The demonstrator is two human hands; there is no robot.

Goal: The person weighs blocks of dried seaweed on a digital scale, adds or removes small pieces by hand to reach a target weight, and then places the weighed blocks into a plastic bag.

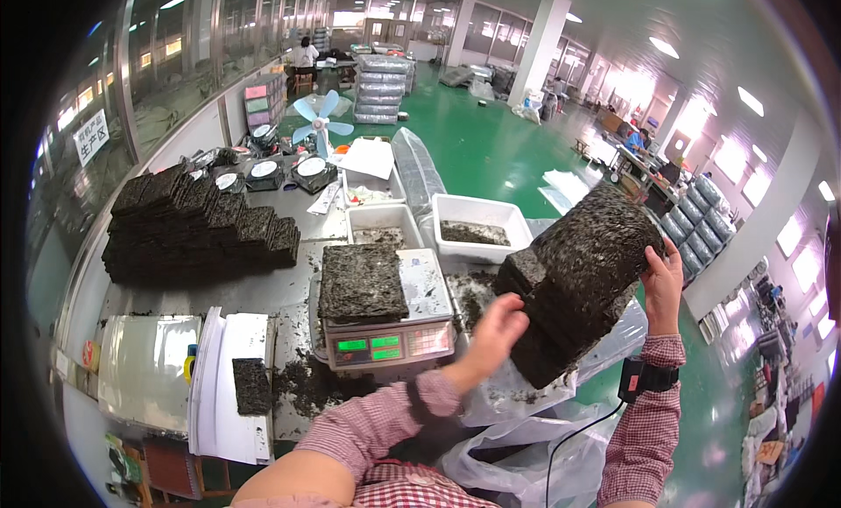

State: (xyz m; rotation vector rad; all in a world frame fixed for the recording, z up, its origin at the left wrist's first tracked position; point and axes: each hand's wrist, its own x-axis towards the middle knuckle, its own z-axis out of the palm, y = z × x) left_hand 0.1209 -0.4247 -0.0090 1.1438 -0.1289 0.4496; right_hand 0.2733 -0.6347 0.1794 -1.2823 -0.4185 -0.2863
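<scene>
On the right, a thick stack of dark dried seaweed sheets [578, 278] stands tilted, its upper sheets bent over. My right hand [663, 284] grips the right edge of the sheets, thumb on the near face and fingers behind. Blurred, my left hand [493, 334] is at the stack's lower left side with nothing seen in it; whether it touches the sheets is unclear. Left of that hand, a squared pile of seaweed sheets [363, 283] lies on a digital scale [430, 340] with lit green displays.
A tall stepped stack of seaweed [197, 232] stands at the left on the metal table [289, 281]. White plastic bins [483, 250] sit behind the scale. Papers [244, 344] carry a small seaweed piece [251, 386]. A fan [320, 122] stands farther back. Clear plastic bags [558, 452] hang below.
</scene>
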